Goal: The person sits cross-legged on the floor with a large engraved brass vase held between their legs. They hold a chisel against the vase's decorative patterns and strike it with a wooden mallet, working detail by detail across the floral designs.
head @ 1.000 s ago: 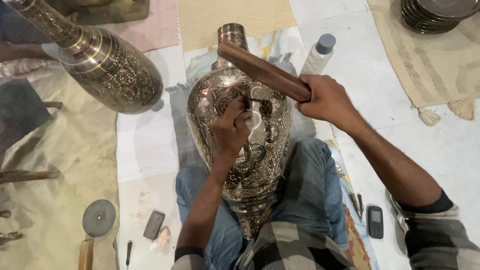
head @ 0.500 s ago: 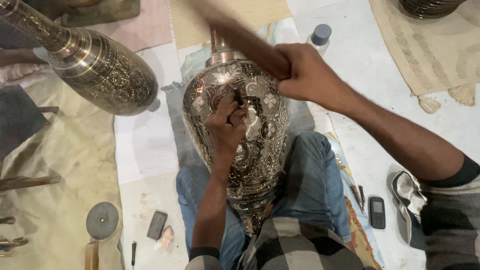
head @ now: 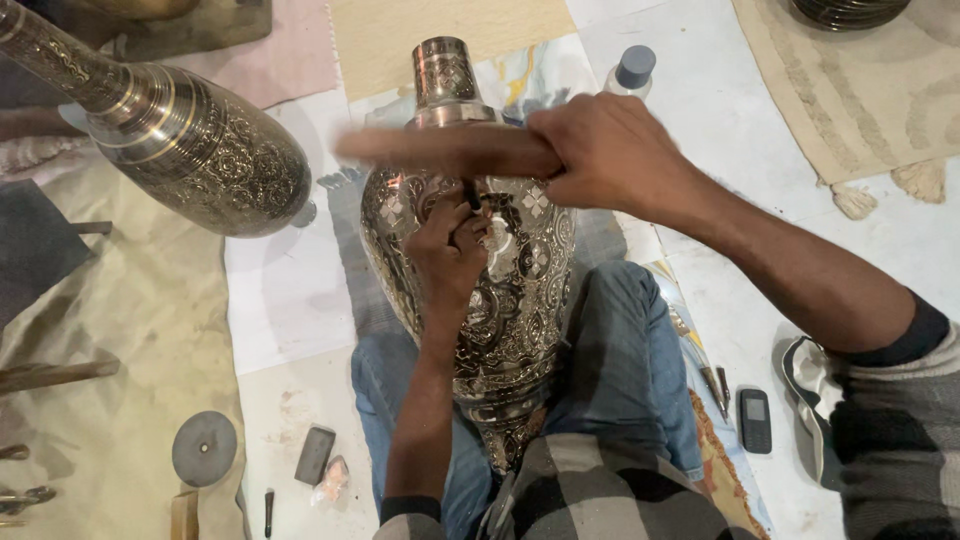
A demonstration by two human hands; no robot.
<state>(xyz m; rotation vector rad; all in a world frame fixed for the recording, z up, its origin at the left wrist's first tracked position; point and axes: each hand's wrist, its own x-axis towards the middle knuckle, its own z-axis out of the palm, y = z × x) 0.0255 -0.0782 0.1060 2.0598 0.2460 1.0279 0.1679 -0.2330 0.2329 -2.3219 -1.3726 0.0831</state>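
Observation:
A large engraved metal vase (head: 520, 290) lies between my knees, neck pointing away from me. My left hand (head: 447, 250) rests on its belly and pinches a thin dark chisel (head: 470, 192) against the metal. My right hand (head: 610, 150) grips a brown wooden stick (head: 445, 150) held crosswise just above the chisel's top; the stick is blurred by motion.
A second engraved vase (head: 190, 140) lies at the upper left. A plastic bottle with a grey cap (head: 630, 72) stands behind the vase. On the floor are a grey disc (head: 204, 448), a small dark block (head: 314, 455), a small phone (head: 755, 420) and metal punches (head: 712, 385).
The wooden stick has swung from a raised diagonal down to level over the chisel. My left hand has stayed on the vase, which has shifted slightly in view.

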